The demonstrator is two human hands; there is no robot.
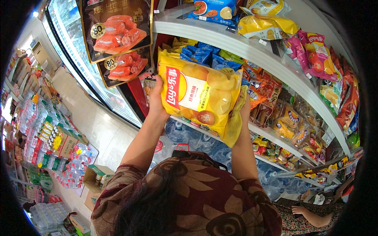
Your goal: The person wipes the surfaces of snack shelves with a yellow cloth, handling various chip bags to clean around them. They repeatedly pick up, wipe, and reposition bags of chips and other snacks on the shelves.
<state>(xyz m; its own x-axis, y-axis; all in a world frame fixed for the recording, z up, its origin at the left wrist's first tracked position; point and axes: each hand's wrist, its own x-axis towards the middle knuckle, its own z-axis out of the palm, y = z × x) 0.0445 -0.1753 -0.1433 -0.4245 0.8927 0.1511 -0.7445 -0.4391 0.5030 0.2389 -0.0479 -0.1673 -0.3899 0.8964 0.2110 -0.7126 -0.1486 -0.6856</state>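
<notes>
A yellow Lay's potato chip bag is held up in front of the snack shelves, its printed front facing me. My left hand grips its left edge, thumb on the front and the other fingers hidden behind. At the opposite side, my right hand holds a yellow-green cloth against the bag's right edge. Part of this cloth lies over the top right corner, and its loose end hangs below. Most of the right hand's fingers are hidden by the cloth and bag.
A curved white shelf edge runs above the bag. Blue chip bags stand behind it. Sausage packs hang at upper left beside a glass-door cooler. Large water bottles sit below. Another person's hand shows at lower right.
</notes>
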